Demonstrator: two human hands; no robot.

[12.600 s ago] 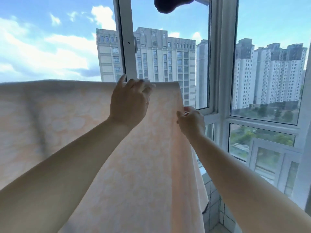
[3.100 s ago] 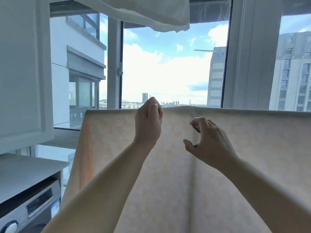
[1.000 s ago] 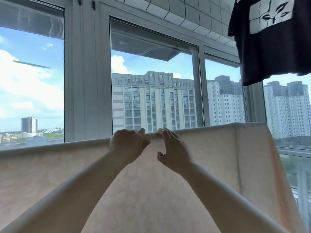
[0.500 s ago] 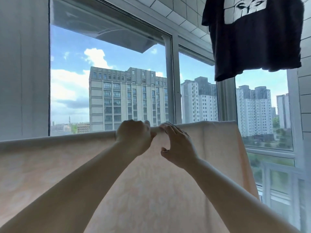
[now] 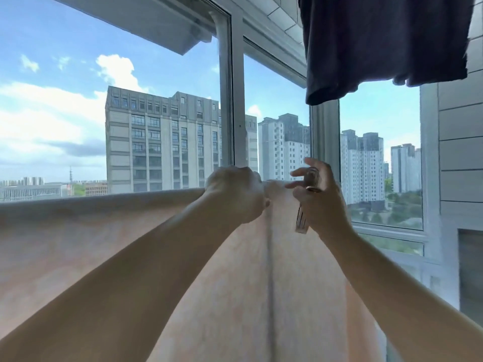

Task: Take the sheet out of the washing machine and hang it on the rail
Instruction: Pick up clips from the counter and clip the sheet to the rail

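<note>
**Sheet on the rail, clip in hand**

Draped over the rail, sheet point(image 5: 130, 244) hangs in a broad, smooth fall below the window point(image 5: 162, 100), top fold level with the hands. Left hand point(image 5: 235, 194) closed, fingers clamped on the top fold. Right hand point(image 5: 318, 199) just beside, holding a clip point(image 5: 307, 199), its fingers partly spread above; dark shirt point(image 5: 379, 43) overhead. Soft, limp, probably damp and heavier than it looks; likely to slide off if weight falls unevenly. Best gripped at the fold along the top, pinching both layers. Rail itself hidden under cloth.
</note>
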